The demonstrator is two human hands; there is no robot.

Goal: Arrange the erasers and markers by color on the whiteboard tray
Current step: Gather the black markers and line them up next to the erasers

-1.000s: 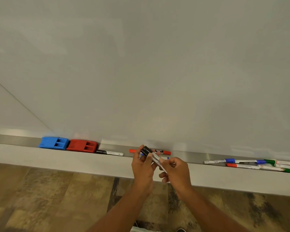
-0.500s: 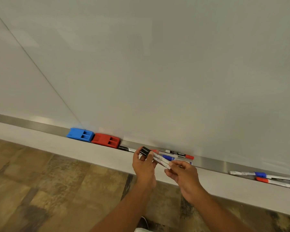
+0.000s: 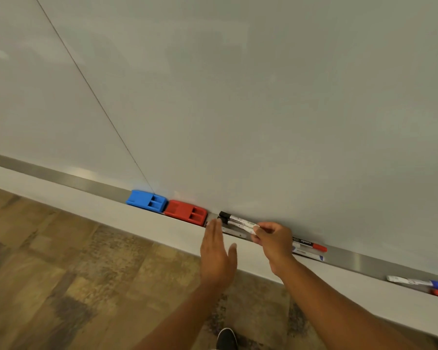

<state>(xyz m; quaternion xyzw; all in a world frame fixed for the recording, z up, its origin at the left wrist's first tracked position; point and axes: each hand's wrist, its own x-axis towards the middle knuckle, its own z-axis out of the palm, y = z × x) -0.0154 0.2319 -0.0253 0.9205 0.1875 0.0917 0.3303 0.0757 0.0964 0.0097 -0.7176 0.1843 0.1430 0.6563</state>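
- My right hand [image 3: 273, 239] pinches the white ends of two black markers [image 3: 235, 221], their caps pointing at the red eraser [image 3: 186, 212] on the tray [image 3: 364, 261].
- My left hand [image 3: 216, 253] is flat, fingers straight, holding nothing, just before the tray lip.
- The blue eraser [image 3: 147, 200] touches the red one's left side.

On the tray [image 3: 359, 258], two erasers [image 3: 166, 207] sit touching at the left, markers [image 3: 235, 221] just right of them, more markers [image 3: 307, 248] farther right, under the whiteboard [image 3: 263, 109].
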